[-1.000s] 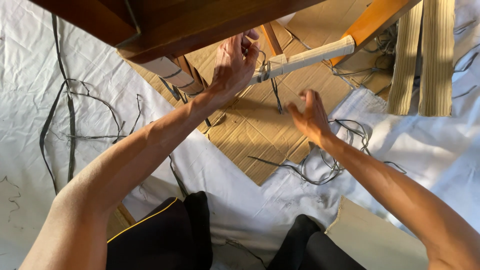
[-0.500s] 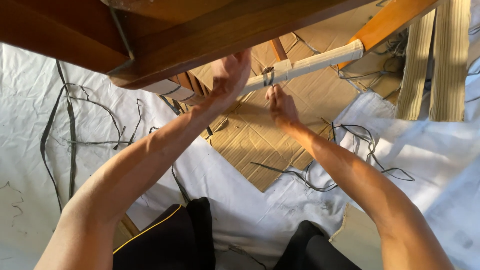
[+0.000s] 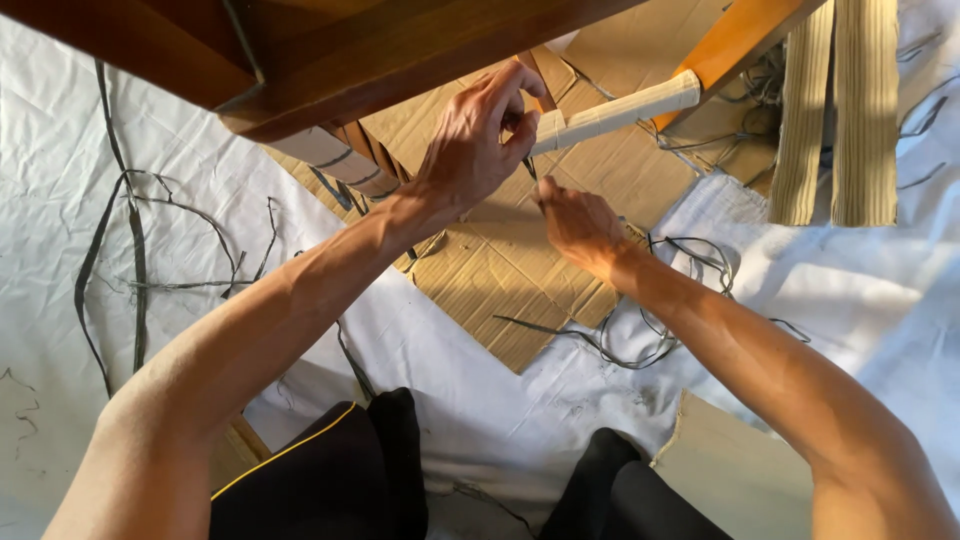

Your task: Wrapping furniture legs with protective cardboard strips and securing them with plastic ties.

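Gripped: left hand point(image 3: 478, 150), fingers curled round the near end of a paper-wrapped wooden rail point(image 3: 615, 112), thumb and fingertips pinching the wrapping where it ends. Right hand point(image 3: 575, 220), just below and touching-close, fingers drawn together in a pinch at a thin dark strand point(image 3: 529, 170) that hangs from the rail's end; whether the strand is truly caught between the fingertips cannot be told.

Rail: pale wrapping, runs up and right from the left hand to an orange wooden furniture leg point(image 3: 735, 45), held above the floor.

Overhead: dark brown wooden furniture frame point(image 3: 330, 60), crossing the top of the view, left hand reaching up beneath its edge. A second wrapped leg point(image 3: 330, 160), pale with dark bands, slants down beneath the frame, left of the left wrist.

Below the hands: flattened brown cardboard point(image 3: 500, 280), corrugated, lying on white sheeting point(image 3: 180, 170) that covers the floor.

Scattered: dark cut straps point(image 3: 130, 260) on the sheeting at left; a tangle of thin dark strands point(image 3: 650, 340) beside the cardboard's right edge, under the right forearm.

Upper right: two beige ribbed strips point(image 3: 835, 110), side by side, upright in the view.

Bottom edge: person's knees in black trousers with yellow piping point(image 3: 330, 470).
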